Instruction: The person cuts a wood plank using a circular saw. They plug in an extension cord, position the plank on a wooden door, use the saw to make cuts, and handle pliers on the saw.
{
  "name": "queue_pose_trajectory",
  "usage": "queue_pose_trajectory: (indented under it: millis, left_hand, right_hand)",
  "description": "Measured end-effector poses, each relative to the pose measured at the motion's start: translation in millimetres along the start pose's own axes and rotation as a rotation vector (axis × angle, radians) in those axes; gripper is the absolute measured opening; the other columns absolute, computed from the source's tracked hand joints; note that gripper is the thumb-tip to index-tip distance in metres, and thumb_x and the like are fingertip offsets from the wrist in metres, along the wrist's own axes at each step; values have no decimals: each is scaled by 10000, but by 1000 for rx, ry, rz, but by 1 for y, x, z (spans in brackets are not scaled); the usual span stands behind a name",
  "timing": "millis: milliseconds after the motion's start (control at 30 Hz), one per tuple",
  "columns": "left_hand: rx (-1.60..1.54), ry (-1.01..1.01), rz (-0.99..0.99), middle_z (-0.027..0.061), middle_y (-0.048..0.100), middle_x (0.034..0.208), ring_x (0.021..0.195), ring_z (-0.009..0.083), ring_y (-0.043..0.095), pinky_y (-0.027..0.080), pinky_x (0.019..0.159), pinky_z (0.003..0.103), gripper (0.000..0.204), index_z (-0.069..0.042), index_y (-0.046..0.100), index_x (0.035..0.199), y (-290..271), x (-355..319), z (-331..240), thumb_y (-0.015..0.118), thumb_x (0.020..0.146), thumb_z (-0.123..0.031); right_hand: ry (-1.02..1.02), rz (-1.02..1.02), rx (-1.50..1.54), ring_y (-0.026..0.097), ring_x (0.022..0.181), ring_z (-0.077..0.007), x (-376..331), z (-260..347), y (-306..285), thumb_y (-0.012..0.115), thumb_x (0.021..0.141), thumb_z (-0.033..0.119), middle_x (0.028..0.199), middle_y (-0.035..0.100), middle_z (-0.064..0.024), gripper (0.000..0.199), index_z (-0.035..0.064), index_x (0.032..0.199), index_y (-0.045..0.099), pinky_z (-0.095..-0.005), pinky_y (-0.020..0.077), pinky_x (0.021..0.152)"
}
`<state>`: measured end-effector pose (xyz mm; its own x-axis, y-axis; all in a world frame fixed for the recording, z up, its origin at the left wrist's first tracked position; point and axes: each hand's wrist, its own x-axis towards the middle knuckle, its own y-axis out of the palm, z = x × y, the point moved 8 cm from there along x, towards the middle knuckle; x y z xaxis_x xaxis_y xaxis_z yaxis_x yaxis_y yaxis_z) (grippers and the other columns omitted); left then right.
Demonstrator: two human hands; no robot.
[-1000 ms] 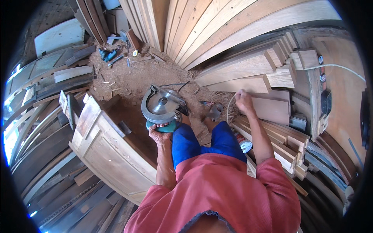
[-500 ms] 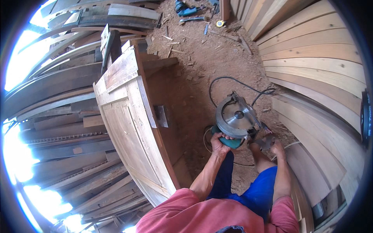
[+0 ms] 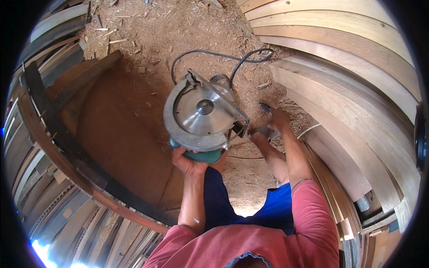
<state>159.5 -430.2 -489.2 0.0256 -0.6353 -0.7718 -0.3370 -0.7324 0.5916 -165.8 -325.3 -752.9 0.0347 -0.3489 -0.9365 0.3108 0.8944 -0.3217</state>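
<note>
The left hand [image 3: 190, 165] is gripping a green-and-silver metal circular saw [image 3: 202, 117]. A small, slender black tool [image 3: 265, 107] is showing beside the right hand [image 3: 280, 120], whose grip I cannot tell.

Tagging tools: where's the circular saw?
Head view, just left of centre: the circular saw is in the left hand, just beyond the blue shorts.

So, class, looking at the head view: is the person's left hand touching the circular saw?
Touching. The head view shows the left hand pressed against the green housing of the circular saw, below the blade.
</note>
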Motion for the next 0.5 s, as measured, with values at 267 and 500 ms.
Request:
queue_pose_trajectory:
  millis: [267, 500]
  left_hand:
    - [177, 115, -392, 171, 622, 1394, 1293, 368, 600, 476, 1133, 560, 665, -4, 599, 1350, -14, -6, -16, 676, 704, -141]
    - [150, 107, -358, 190, 595, 1440, 1339, 387, 565, 453, 1136, 607, 710, 3, 561, 1410, -23, -1, -24, 675, 733, -180]
  right_hand:
    - [182, -202, 35, 556, 1291, -435, 31, 0, 41, 760, 817, 178, 1344, 566, -201, 639, 164, 1419, 547, -566, 481, 1047]
    - [114, -134, -81, 624, 1198, -435, 42, 2, 34, 705, 863, 161, 1230, 657, -227, 506, 174, 1349, 567, -587, 484, 1019]
